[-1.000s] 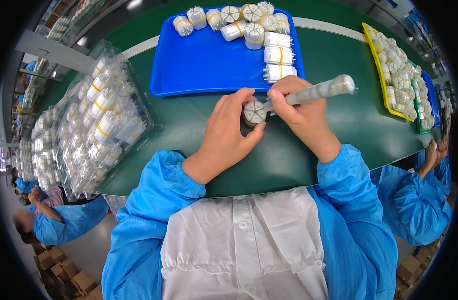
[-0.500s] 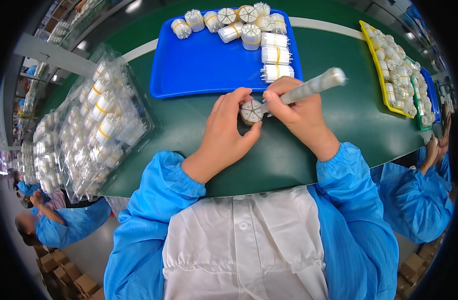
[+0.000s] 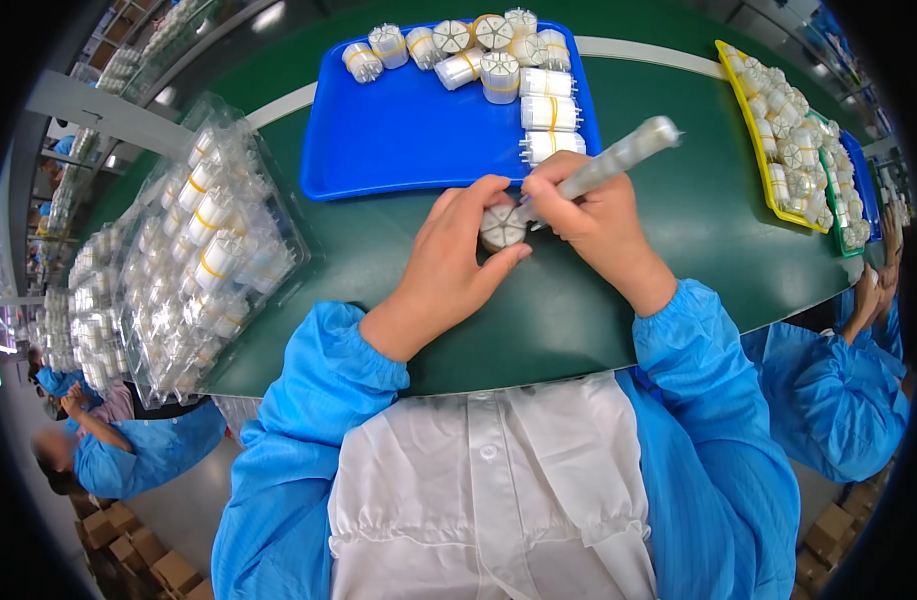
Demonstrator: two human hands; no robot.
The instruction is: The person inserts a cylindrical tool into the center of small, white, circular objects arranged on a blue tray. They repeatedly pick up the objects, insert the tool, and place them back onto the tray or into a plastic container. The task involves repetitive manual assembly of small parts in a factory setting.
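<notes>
Two hands gripping, left hand (image 3: 449, 265) white cylinder (image 3: 502, 228), right hand (image 3: 591, 222) grey tool (image 3: 624, 155), blue tray (image 3: 409, 140) behind.

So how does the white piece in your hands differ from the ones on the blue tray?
The white cylindrical part sits between the left hand and right hand, with the grey pen-like tool at its end; the parts on the blue tray lie loose and untouched. Several tray parts wear yellow bands; none shows on the held one. All look alike: white and ribbed.

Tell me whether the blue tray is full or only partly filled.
Partly filled. The white cylindrical parts crowd only the far edge and right corner of the blue tray; the rest of its floor is bare.
</notes>
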